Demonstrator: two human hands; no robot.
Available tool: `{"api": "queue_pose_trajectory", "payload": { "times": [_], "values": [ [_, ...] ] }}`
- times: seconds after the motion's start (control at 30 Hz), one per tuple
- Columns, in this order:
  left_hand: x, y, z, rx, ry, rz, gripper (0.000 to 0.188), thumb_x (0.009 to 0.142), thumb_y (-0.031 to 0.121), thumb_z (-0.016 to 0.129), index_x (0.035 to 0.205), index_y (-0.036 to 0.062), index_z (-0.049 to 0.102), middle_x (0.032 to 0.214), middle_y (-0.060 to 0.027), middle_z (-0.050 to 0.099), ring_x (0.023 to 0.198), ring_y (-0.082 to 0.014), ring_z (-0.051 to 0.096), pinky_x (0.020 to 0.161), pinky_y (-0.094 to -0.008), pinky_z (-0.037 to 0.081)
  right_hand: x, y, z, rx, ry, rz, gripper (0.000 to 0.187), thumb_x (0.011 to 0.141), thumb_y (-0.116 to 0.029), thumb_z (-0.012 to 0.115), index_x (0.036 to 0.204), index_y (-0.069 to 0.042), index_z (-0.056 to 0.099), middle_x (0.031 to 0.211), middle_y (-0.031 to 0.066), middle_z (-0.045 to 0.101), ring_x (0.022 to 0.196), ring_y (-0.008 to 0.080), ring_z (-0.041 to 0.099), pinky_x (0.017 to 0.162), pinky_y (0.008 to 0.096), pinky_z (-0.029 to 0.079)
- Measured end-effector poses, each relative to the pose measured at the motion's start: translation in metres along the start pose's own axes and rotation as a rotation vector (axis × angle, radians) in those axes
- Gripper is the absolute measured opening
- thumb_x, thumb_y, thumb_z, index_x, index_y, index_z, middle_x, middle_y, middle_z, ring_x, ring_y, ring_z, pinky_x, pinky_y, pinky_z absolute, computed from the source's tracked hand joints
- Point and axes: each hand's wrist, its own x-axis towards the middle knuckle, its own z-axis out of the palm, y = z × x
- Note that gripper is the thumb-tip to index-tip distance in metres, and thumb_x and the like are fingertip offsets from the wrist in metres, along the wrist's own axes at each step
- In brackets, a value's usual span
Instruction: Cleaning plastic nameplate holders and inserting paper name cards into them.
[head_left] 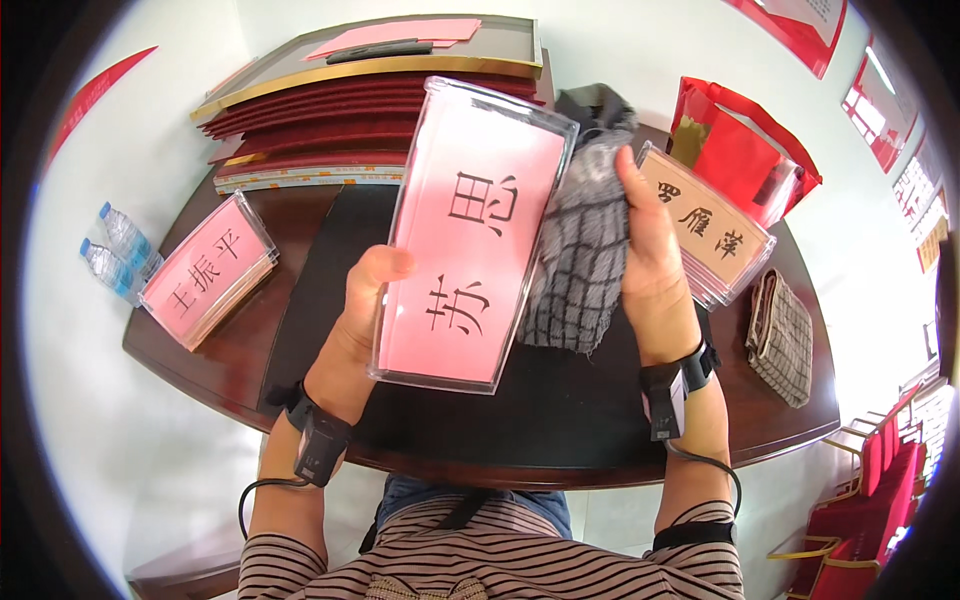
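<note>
My left hand [368, 300] is closed on the lower left edge of a clear acrylic name plate [480, 230] with a pink card inside. The plate is held up over the table, tilted, its lettered face toward me. In my right hand [655, 260] is a grey checked cloth [585, 240], which hangs down along the plate's right edge. My right thumb points up beside the cloth, and the other fingers are hidden behind it.
Name plates with a pink card [210, 270] stack at left, beside water bottles [120, 250]. At right are more plates [705, 225], a red bag [735, 150] and a folded checked cloth [780, 335]. Dark red folders [330, 130] and a gold-edged frame [290, 75] pile up behind on the table [420, 430].
</note>
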Motion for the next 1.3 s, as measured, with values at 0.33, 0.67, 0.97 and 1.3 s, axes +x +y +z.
{"api": "queue_pose_trajectory", "payload": {
  "times": [0.33,0.67,0.97,1.3],
  "values": [
    [0.004,0.000,0.001,0.001,0.041,0.129,0.067,0.064,0.037,0.047,0.117,-0.0041,0.040,0.105,-0.0185,0.053,0.091,-0.0277,0.057,0.076,-0.0382,0.049,-0.003,0.039,0.000,0.019,-0.110,0.234,0.026,0.086,-0.018,0.050,0.100,0.004,0.051,0.092,0.0136,0.060,0.081,0.0217,0.060,0.076,0.0339,0.050],
    [0.004,-0.003,-0.004,-0.019,0.023,0.029,0.057,0.070,0.031,0.046,0.114,-0.0051,0.042,0.099,-0.0177,0.055,0.084,-0.0271,0.059,0.073,-0.0372,0.050,-0.001,0.033,-0.004,0.109,-0.130,0.158,0.035,0.085,-0.032,0.052,0.100,0.000,0.054,0.090,0.0113,0.061,0.080,0.0201,0.061,0.074,0.0330,0.051],
    [0.000,0.000,0.000,-0.151,-0.025,0.176,0.056,0.070,0.029,0.047,0.115,-0.0045,0.042,0.103,-0.0176,0.054,0.091,-0.0281,0.055,0.080,-0.0386,0.046,-0.011,0.047,-0.006,-0.074,-0.288,0.275,0.035,0.084,-0.032,0.055,0.097,0.000,0.055,0.089,0.0095,0.061,0.081,0.0179,0.060,0.074,0.0306,0.050],
    [0.002,0.017,-0.008,-0.006,0.099,0.394,0.056,0.072,0.036,0.048,0.113,-0.0018,0.043,0.100,-0.0150,0.055,0.087,-0.0253,0.056,0.076,-0.0361,0.046,-0.015,0.060,0.014,-0.491,-0.251,0.237,0.038,0.087,-0.027,0.050,0.110,0.004,0.051,0.100,0.0074,0.059,0.089,0.0127,0.055,0.083,0.0248,0.042]
  ]
}}
